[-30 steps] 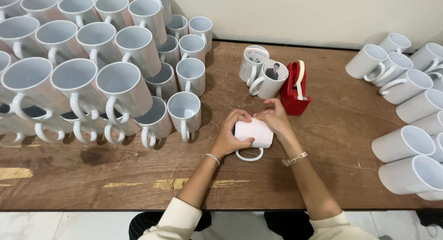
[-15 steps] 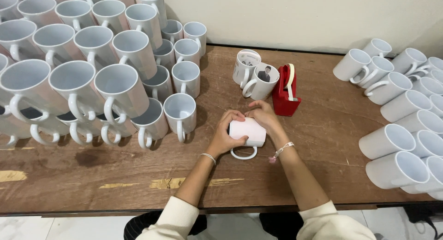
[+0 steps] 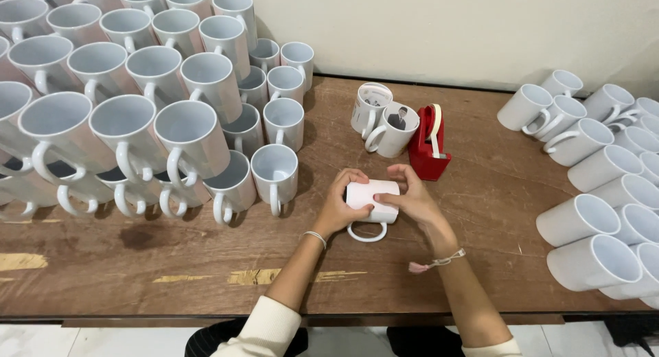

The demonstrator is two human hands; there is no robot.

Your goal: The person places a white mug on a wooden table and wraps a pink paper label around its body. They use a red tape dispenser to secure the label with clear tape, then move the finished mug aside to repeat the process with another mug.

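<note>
White mug (image 3: 371,199) lying on its side mid-bench (image 3: 480,274), handle toward the near edge. Left hand (image 3: 341,207) and right hand (image 3: 410,200) both clasped around it, fingers (image 3: 400,173) curled over the top. Red tape dispenser (image 3: 428,145) just beyond, two printed mugs (image 3: 382,119) beside it.

Stacked mugs (image 3: 137,117) left on table (image 3: 206,261); lying mugs (image 3: 604,192) right; tape dispenser (image 3: 429,145) behind held mug (image 3: 371,200).
</note>
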